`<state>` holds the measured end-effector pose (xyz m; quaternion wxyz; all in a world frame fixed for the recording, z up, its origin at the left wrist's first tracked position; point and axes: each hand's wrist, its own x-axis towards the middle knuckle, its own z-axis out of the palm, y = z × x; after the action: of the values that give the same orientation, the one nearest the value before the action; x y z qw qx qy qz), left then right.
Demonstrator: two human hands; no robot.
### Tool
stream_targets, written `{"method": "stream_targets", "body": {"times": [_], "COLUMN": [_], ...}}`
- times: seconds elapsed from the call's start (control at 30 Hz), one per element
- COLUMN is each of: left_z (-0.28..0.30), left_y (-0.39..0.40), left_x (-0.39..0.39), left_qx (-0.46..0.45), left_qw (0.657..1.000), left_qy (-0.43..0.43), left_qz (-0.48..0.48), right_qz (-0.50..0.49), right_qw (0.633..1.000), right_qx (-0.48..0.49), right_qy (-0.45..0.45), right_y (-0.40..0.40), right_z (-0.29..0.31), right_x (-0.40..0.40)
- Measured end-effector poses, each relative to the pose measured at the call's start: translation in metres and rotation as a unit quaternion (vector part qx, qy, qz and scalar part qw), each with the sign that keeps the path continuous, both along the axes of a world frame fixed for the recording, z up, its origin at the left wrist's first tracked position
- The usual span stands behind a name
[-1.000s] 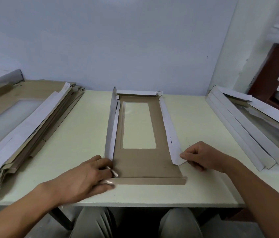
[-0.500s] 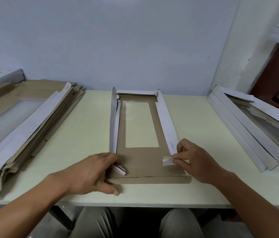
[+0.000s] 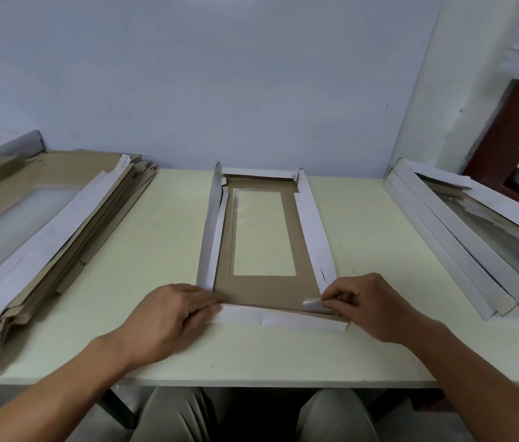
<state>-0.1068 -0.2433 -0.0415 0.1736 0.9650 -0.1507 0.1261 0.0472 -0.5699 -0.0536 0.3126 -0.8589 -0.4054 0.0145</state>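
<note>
Folding up the near flap of the one windowed box blank, which lies flat in the middle of the table with its long axis pointing away from the person. The flap's long axis runs left-right, spanning between the hands. Left hand grips its left end, fingers pressed together. Right hand pinches the corner tab at the right end, so it looks best placed for the tuck. Counts: one blank, one window, two side flaps, one tab visible, one left stack, one right stack.
</note>
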Motion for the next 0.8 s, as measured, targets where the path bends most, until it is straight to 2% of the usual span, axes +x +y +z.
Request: {"method": "stream_targets", "body": {"times": [0.17,0.37,0.53,0.6,0.7,0.8], "left_z": [-0.001,0.007,0.005,0.003,0.001,-0.007], "left_y": [0.000,-0.008,-0.010,-0.010,-0.011,-0.013], "left_x": [0.010,0.030,0.044,0.049,0.057,0.063], "left_qx": [0.025,-0.027,0.004,0.052,0.120,0.163], "left_qw": [0.996,0.991,0.985,0.978,0.966,0.956], "left_qy": [0.020,0.058,0.092,0.115,0.129,0.115], "left_qz": [0.086,0.119,0.148,0.165,0.187,0.215], "right_qz": [0.011,-0.035,-0.097,-0.115,-0.145,-0.154], "right_qw": [0.998,0.998,0.991,0.989,0.984,0.977], "right_qx": [-0.017,-0.036,-0.073,-0.085,-0.105,-0.114], "right_qy": [0.064,0.031,0.049,0.048,0.011,-0.091], "right_y": [-0.002,0.006,0.020,0.024,0.032,0.035], "right_z": [0.010,0.006,0.005,0.005,0.006,0.008], "right_x": [-0.001,0.004,0.008,0.006,-0.003,-0.013]}}
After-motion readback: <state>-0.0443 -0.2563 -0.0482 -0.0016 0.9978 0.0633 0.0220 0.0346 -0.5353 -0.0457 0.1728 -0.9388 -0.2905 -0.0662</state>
